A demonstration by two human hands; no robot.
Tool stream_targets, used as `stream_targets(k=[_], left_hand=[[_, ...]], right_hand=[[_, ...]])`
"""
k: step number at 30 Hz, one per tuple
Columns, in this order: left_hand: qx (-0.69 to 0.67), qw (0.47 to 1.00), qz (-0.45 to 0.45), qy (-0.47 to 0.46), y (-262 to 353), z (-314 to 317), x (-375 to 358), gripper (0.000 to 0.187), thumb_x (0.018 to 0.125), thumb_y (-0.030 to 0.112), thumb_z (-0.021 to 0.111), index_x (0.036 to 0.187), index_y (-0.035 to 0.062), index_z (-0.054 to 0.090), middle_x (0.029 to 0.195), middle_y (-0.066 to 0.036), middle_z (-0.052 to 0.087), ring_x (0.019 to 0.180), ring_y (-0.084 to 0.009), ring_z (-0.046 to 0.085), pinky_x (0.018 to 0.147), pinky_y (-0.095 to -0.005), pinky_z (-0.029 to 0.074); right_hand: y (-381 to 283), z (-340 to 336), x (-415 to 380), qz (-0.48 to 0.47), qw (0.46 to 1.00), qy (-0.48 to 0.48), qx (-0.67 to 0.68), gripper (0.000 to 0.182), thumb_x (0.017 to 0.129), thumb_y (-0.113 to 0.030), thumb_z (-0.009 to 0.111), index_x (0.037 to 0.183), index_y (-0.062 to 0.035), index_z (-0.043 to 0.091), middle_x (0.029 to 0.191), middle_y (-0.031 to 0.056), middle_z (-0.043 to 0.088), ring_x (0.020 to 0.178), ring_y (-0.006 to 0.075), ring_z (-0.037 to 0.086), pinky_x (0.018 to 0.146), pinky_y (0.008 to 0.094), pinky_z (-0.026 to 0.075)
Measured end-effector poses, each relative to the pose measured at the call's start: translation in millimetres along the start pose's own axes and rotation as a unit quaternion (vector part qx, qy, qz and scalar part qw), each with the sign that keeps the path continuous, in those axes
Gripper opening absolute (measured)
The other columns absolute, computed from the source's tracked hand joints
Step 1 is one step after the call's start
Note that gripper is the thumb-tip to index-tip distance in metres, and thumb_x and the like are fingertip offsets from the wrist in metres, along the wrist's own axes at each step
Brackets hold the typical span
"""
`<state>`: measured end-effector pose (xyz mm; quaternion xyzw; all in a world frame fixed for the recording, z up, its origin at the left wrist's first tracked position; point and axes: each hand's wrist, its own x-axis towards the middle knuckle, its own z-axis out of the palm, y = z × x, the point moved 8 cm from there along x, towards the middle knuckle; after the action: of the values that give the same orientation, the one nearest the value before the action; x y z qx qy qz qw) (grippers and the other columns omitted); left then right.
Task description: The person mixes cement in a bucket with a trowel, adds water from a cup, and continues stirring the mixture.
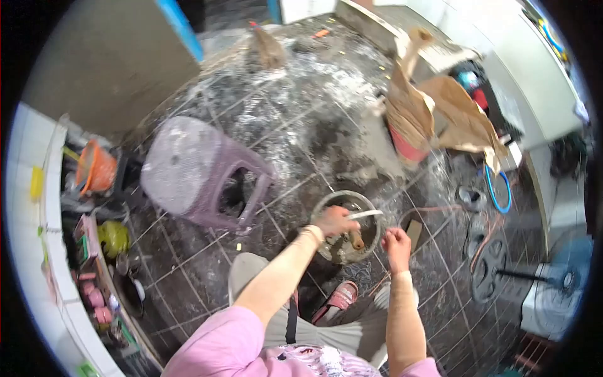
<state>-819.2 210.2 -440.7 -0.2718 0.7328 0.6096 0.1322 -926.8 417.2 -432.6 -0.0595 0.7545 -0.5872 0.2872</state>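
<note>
A round bucket [320,207] with a grey, wet-looking inside stands on the floor in front of my knees. My left hand [336,221] is over its left half, fingers closed on a thin white strip [366,214] that reaches across to the right rim. Below that strip a short tool handle [357,240], wooden in look, rests inside the bucket; its other end is hidden. Just right of the rim, apart from the bucket, I hold my right hand [396,242] with the fingers curled in. What they hold, if anything, is too small to make out.
Left of the bucket stands a dusty purple plastic stool [188,166]. Beyond it, torn brown paper [408,103] rises above a red bucket [407,146]. A fan [562,279] and a blue hose loop [498,191] lie right; an orange bucket [97,166] sits left.
</note>
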Motion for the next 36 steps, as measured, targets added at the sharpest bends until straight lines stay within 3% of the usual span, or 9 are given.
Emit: stream_targets(k=[3, 7, 13, 18, 21, 23, 26, 29, 36], left_hand=[[0.18, 0.983, 0.037, 0.0, 17.4, 25.0, -31.7, 0.048, 0.066, 0.054, 0.066, 0.085, 0.0094, 0.071, 0.074, -0.017, 0.066, 0.07, -0.0291, 0.064, 0.065, -0.0394, 0.049], [0.041, 0.997, -0.044, 0.05, -10.8, 54.1, -84.8, 0.052, 0.067, 0.054, 0.066, 0.088, 0.0069, 0.069, 0.086, -0.021, 0.066, 0.082, -0.032, 0.065, 0.072, -0.0407, 0.049], [-0.133, 0.978, -0.075, 0.142, 68.4, -68.6, -278.4, 0.048, 0.074, 0.05, 0.064, 0.078, 0.0023, 0.064, 0.074, -0.012, 0.063, 0.073, -0.0255, 0.061, 0.065, -0.0367, 0.044], [-0.21, 0.95, -0.15, 0.179, 96.0, -180.4, -449.2, 0.042, 0.077, 0.045, 0.067, 0.071, 0.0045, 0.06, 0.062, -0.004, 0.052, 0.061, -0.0133, 0.05, 0.055, -0.0316, 0.037], [-0.22, 0.937, -0.177, 0.205, 67.0, -240.0, -521.8, 0.041, 0.078, 0.044, 0.068, 0.069, 0.0055, 0.058, 0.059, -0.002, 0.046, 0.057, -0.0108, 0.045, 0.051, -0.0301, 0.033], [-0.252, 0.92, -0.193, 0.23, 49.2, -271.8, -564.6, 0.041, 0.078, 0.044, 0.069, 0.069, 0.0057, 0.057, 0.058, -0.001, 0.045, 0.057, -0.0103, 0.043, 0.05, -0.0296, 0.032], [-0.274, 0.897, -0.243, 0.249, 1.6, -318.0, -618.2, 0.042, 0.077, 0.044, 0.069, 0.07, 0.0045, 0.056, 0.058, -0.001, 0.046, 0.058, -0.0105, 0.044, 0.052, -0.029, 0.033], [-0.212, 0.887, -0.29, 0.291, -50.5, -360.4, -654.3, 0.049, 0.072, 0.049, 0.071, 0.072, 0.0016, 0.058, 0.063, -0.006, 0.057, 0.063, -0.0138, 0.055, 0.058, -0.0288, 0.041], [-0.258, 0.831, -0.265, 0.415, -127.4, -494.9, -701.2, 0.04, 0.077, 0.039, 0.071, 0.072, 0.0023, 0.056, 0.063, -0.002, 0.051, 0.062, -0.0104, 0.046, 0.057, -0.029, 0.037]], right_hand=[[-28.6, 3.9, -41.2, 0.0, 0.998, -0.025, 0.055, 0.011, 0.088, -0.012, 0.056, 0.081, -0.0038, 0.056, 0.066, 0.001, 0.053, 0.056, 0.0087, 0.05, 0.048, 0.0217, 0.038], [-96.6, -8.1, -110.3, -0.007, 0.995, -0.068, -0.066, 0.011, 0.087, -0.01, 0.054, 0.079, -0.0031, 0.055, 0.066, 0.0023, 0.054, 0.054, 0.011, 0.051, 0.049, 0.0227, 0.041], [-166.0, 16.6, -194.9, 0.17, 0.983, -0.07, 0.004, 0.011, 0.089, -0.01, 0.053, 0.083, -0.0016, 0.057, 0.066, 0.0036, 0.056, 0.056, 0.0107, 0.053, 0.049, 0.0238, 0.044], [-205.3, 129.9, -206.9, 0.211, 0.972, -0.1, 0.011, 0.016, 0.089, -0.016, 0.055, 0.078, -0.0039, 0.056, 0.063, 0.0037, 0.054, 0.053, 0.0131, 0.054, 0.047, 0.0266, 0.046], [-146.0, 244.7, -187.0, 0.291, 0.926, -0.215, 0.104, 0.022, 0.089, -0.024, 0.058, 0.099, -0.0046, 0.057, 0.086, 0.0118, 0.06, 0.072, 0.0243, 0.061, 0.06, 0.0353, 0.052], [-112.7, 324.8, -188.1, 0.398, 0.896, -0.186, 0.062, 0.058, 0.085, -0.034, 0.063, 0.133, -0.0087, 0.04, 0.121, 0.0197, 0.048, 0.101, 0.0382, 0.056, 0.077, 0.0502, 0.051], [-124.0, 450.0, -188.5, 0.393, 0.9, -0.148, 0.118, 0.094, 0.08, -0.041, 0.069, 0.148, -0.0192, 0.009, 0.144, 0.0199, 0.022, 0.117, 0.0482, 0.042, 0.085, 0.0633, 0.044], [-118.8, 532.7, -171.7, 0.302, 0.942, -0.116, 0.088, 0.1, 0.077, -0.045, 0.071, 0.148, -0.0241, 0.002, 0.15, 0.018, 0.01, 0.122, 0.0493, 0.038, 0.083, 0.068, 0.041], [-106.1, 702.2, -164.5, 0.23, 0.951, -0.204, 0.04, 0.101, 0.075, -0.039, 0.076, 0.148, -0.0266, 0.006, 0.147, 0.0175, 0.027, 0.124, 0.0474, 0.036, 0.084, 0.0679, 0.04]])
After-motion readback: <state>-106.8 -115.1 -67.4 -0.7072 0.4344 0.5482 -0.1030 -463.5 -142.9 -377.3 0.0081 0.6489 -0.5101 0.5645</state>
